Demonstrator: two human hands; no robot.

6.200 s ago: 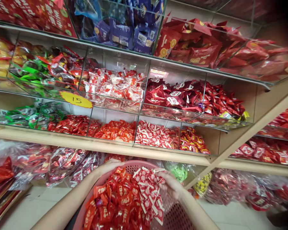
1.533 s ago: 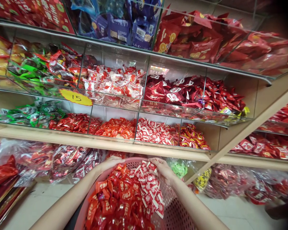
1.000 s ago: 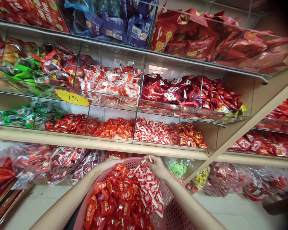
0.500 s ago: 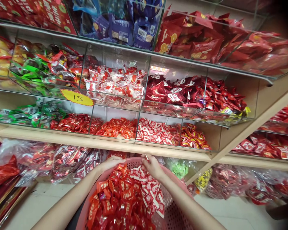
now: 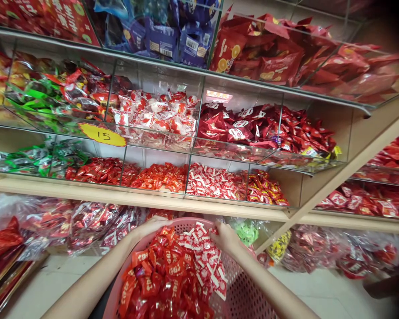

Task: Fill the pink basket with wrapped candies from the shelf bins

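Observation:
A pink perforated plastic basket (image 5: 246,283) is in front of me, below the shelf's lower edge. In it lie many red-wrapped candies (image 5: 173,270) on the left, and a smaller heap of red-and-white wrapped candies (image 5: 209,259) toward the right. My left hand (image 5: 153,225) is closed on the basket's far left rim. At the far right rim, my right hand (image 5: 225,238) is curled around the edge, beside the red-and-white candies; its fingertips are partly hidden.
Above stands a wooden shelf (image 5: 146,198) with clear dividers and bins of wrapped sweets. A yellow price tag (image 5: 102,134) reads 15. Bagged sweets (image 5: 96,221) lie under the shelf, with green (image 5: 248,232) and yellow bags (image 5: 279,246) at right. Pale floor tiles (image 5: 302,288) show below.
My right hand has moved right and slightly down from above the basket's far edge to its right rim. The small pale piece at its fingertips no longer shows. My left hand stays on the rim.

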